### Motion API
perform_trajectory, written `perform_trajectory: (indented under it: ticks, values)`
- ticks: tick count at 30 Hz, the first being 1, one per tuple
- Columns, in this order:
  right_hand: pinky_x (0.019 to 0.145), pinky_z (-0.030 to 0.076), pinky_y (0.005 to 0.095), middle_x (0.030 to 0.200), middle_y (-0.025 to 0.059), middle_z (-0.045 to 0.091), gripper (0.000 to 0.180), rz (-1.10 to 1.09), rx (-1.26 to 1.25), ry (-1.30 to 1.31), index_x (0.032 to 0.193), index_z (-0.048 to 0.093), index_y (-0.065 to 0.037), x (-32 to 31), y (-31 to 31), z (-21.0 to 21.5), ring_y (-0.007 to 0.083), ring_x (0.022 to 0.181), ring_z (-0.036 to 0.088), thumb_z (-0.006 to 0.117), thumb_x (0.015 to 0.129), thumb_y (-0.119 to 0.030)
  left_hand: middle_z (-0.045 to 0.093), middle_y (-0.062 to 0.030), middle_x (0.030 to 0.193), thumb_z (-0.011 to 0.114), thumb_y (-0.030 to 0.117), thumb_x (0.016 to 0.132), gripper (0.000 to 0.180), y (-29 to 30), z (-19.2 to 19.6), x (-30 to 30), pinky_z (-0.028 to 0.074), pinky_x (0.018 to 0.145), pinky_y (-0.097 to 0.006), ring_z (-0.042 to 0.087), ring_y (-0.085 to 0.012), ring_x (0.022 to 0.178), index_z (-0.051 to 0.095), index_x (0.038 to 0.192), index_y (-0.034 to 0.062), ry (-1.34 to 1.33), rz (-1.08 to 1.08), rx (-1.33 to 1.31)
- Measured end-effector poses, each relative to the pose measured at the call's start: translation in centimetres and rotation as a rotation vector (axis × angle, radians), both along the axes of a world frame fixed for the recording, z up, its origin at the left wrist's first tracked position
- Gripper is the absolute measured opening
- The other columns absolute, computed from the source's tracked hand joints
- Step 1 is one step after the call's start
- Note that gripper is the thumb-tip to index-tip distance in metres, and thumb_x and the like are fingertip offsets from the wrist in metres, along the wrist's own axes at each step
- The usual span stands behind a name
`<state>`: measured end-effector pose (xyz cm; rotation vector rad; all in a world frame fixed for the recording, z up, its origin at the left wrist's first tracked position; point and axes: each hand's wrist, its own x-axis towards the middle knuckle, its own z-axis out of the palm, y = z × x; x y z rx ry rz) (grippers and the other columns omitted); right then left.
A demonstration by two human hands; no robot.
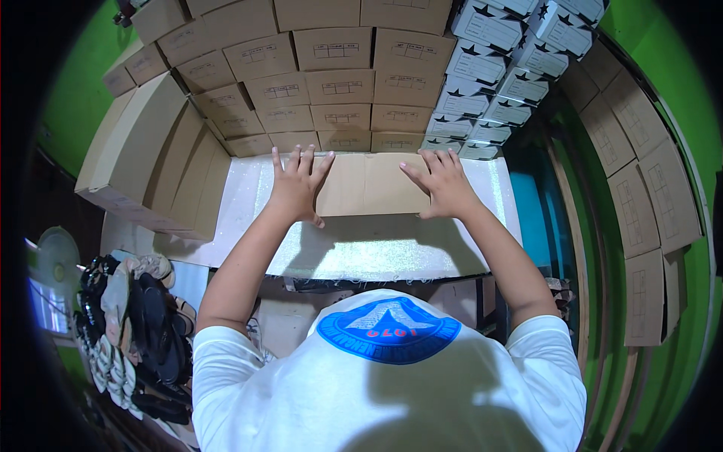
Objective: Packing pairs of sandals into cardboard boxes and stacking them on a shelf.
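Observation:
A plain brown cardboard box (pixel 369 184) lies on the pale, glittery table cover (pixel 376 248) in front of me. At its left end, my left hand (pixel 297 184) has its fingers spread, the forefinger on the far part of the box and the thumb by its near edge. My right hand (pixel 449 187) takes the right end in a similar way, fingers fanned out and thumb at the near corner. The box sits between both hands. Its underside and the parts beneath my palms are hidden.
Stacked brown boxes (pixel 331 87) form a wall behind the table, with white, star-printed boxes (pixel 471 64) at the right. Larger cartons (pixel 151 158) lean at the left. Footwear (pixel 135 331) hangs at lower left. More brown boxes (pixel 651 188) line the right side.

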<state>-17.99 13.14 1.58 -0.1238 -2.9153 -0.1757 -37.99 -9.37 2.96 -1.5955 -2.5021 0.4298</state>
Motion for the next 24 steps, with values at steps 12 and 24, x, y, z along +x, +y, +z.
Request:
perform_trajectory:
  ticks: [12,24]
  values:
    - [0.104,0.02,0.0523,0.133,0.018,0.032,0.098,-0.049,-0.062,0.083,0.133,0.036,-0.029,1.3,-0.9,-1.2,0.0371,0.12,0.032,0.078,0.044,-0.035,0.037,-0.0152,0.123,0.078,0.043,0.037,0.118,-0.8,-1.3,0.5,0.013,0.098,-0.067,0.035,-0.0328,0.118,0.021,0.139,0.022,0.018,-0.069,0.175]
    - [0.097,0.019,0.0625,0.128,0.0147,0.035,0.096,-0.032,0.037,0.126,0.13,0.041,-0.032,5.9,-2.1,-2.0,0.0329,0.12,0.032,0.079,0.042,-0.037,0.037,-0.0139,0.119,0.08,0.038,0.034,0.11,-4.1,-3.1,6.4,0.012,0.094,-0.072,0.034,-0.0327,0.116,0.033,0.134,0.0312,0.038,-0.093,0.407]
